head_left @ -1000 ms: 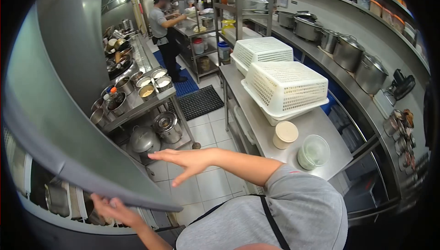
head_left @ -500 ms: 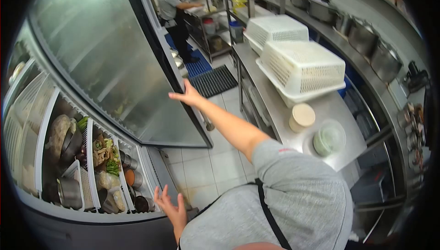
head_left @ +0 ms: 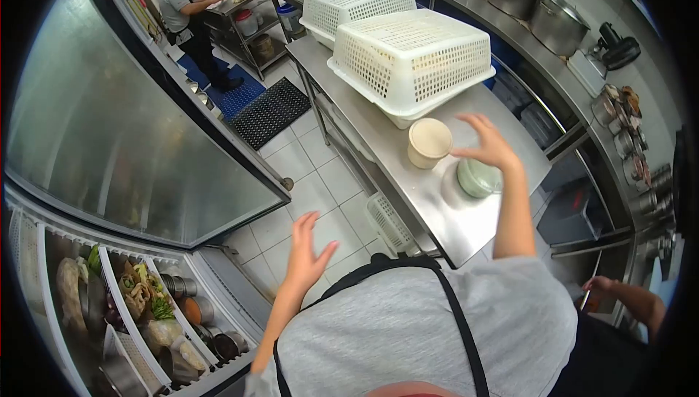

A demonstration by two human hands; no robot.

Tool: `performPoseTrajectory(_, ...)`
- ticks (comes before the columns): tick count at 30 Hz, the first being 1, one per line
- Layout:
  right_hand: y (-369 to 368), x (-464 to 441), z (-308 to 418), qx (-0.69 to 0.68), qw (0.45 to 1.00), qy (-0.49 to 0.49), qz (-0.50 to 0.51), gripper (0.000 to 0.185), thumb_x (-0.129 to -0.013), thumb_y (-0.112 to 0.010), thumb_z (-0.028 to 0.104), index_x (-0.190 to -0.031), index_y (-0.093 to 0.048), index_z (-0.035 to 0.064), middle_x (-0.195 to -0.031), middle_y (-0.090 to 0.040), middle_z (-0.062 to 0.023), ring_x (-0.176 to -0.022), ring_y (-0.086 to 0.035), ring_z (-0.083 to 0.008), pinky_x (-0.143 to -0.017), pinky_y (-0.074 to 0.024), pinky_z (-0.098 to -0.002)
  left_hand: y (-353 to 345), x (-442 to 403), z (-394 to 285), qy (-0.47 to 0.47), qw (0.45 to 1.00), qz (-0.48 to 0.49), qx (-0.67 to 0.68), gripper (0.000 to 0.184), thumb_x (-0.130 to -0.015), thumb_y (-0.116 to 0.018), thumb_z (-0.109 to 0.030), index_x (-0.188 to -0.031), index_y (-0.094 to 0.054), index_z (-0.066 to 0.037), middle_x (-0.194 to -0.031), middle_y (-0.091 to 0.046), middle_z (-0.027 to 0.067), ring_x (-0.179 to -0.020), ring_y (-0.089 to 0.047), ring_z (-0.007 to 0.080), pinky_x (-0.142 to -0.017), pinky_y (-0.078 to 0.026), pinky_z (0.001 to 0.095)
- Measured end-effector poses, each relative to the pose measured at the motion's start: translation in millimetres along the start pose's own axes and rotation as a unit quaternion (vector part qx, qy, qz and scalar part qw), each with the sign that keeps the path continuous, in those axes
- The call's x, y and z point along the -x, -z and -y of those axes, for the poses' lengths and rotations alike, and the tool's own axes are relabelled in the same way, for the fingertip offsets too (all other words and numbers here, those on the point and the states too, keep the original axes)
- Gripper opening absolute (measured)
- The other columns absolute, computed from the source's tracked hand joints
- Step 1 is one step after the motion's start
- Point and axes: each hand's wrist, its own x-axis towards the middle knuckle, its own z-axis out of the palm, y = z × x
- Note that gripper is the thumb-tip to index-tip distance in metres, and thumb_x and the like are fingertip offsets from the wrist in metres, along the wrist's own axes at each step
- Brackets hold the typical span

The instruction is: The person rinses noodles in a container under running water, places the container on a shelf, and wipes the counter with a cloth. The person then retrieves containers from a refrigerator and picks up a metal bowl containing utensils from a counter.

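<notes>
My right hand (head_left: 489, 144) hovers over the steel table with its fingers apart and holds nothing. Just left of its fingertips stands a round tub with a beige lid (head_left: 429, 139). Below the hand, partly behind my wrist, is a round tub of pale green contents (head_left: 478, 178). My left hand (head_left: 307, 253) is raised above the tiled floor, fingers spread, touching nothing. To its left, the glass fridge door (head_left: 145, 128) hangs open, with the fridge shelves (head_left: 131, 310) in view below it.
Two white perforated crates (head_left: 415, 55) sit upside down on the steel table (head_left: 466, 233). Large pots (head_left: 557, 26) line a shelf at the right. A co-worker (head_left: 186, 22) stands at the far left; another person's hand (head_left: 598, 284) holds a thin object at the right.
My right hand has left the edge of the fridge door and moved right, over the table beside the tubs. My left hand has risen. The view has turned to the right.
</notes>
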Motion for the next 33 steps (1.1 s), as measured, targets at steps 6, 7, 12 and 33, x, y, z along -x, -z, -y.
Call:
performPoseTrajectory(6, -14, 52, -172, -0.001, 0.938, -0.346, -0.004, 0.087, -0.06, -0.075, 0.047, -0.127, -0.039, 0.0045, -0.118, -0.046, -0.0222, -0.105, -0.05, -0.0331, -0.083, -0.0441, -0.0396, -88, -139, -33, -0.135, 0.984, 0.113, 0.029, 0.086, -0.067, -0.07, -0.041, -0.13, -0.028, -0.001, -0.129, -0.029, 0.0214, -0.118, -0.032, 0.0364, -0.098, -0.03, 0.043)
performPoseTrajectory(7, -23, 60, -188, -0.048, 0.921, -0.385, 0.021, 0.084, -0.063, -0.075, 0.043, -0.128, -0.037, 0.006, -0.113, -0.051, -0.0207, -0.098, -0.055, -0.0323, -0.076, -0.0477, -0.0417, -104, -161, -37, -0.209, 0.972, 0.097, -0.034, 0.089, -0.064, -0.072, -0.042, -0.131, -0.028, -0.004, -0.133, -0.027, 0.0206, -0.121, -0.029, 0.0367, -0.099, -0.029, 0.0443)
performPoseTrajectory(12, -26, 72, -135, -0.257, 0.895, -0.362, 0.042, 0.082, -0.071, -0.069, 0.042, -0.129, -0.032, -0.0027, -0.126, -0.042, -0.0206, -0.111, -0.047, -0.0306, -0.083, -0.0457, -0.0422, -168, -228, -58, -0.231, 0.938, 0.198, -0.165, 0.093, -0.06, -0.071, -0.05, -0.134, -0.028, -0.014, -0.137, -0.025, 0.0159, -0.126, -0.024, 0.0345, -0.097, -0.027, 0.0519)
performPoseTrajectory(33, -68, 80, -124, -0.537, 0.718, -0.342, 0.28, 0.06, -0.08, -0.057, 0.046, -0.119, -0.047, 0.0022, -0.113, -0.055, -0.0095, -0.099, -0.055, -0.0209, -0.084, -0.0454, -0.0362, -194, -200, 11, 0.156, 0.948, 0.234, 0.149, 0.082, -0.062, -0.065, -0.062, -0.121, -0.047, -0.008, -0.113, -0.042, 0.0182, -0.108, -0.043, 0.0316, -0.092, -0.037, 0.0358)
